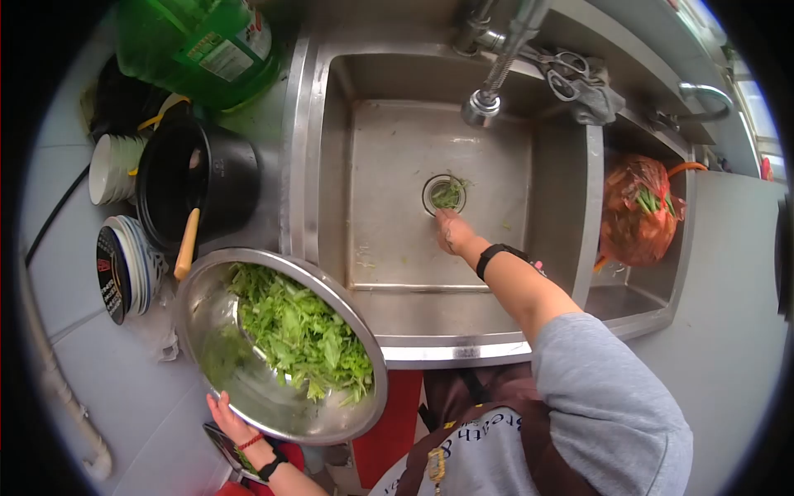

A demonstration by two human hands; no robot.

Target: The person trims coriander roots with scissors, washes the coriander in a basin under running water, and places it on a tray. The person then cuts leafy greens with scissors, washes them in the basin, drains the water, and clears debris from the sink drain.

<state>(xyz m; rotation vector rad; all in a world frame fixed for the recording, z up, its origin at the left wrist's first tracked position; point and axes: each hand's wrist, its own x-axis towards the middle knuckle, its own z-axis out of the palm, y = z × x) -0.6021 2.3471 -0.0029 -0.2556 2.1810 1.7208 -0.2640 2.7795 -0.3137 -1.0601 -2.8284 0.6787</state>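
At the lower left, my left hand [231, 420] grips the rim of a wide metal bowl [370, 331], its fingers curled over the edge. The bowl is tilted and holds a heap of green leafy vegetables [310, 331]. My right hand [452, 232] reaches down into the large sink basin [397, 174], its fingers closed against green leaf scraps [447, 195] at the drain strainer [428, 195]. Its fingertips are partly hidden by the hand itself. A few small green bits lie on the basin floor.
A spring-hose faucet [481, 107] hangs over the basin, with scissors [566, 74] and a grey cloth [597, 97] beside it. The smaller basin holds a red plastic bag [637, 219]. Left stand a black pot [223, 178], stacked plates [136, 264], bowls [112, 169] and a green jug [207, 58].
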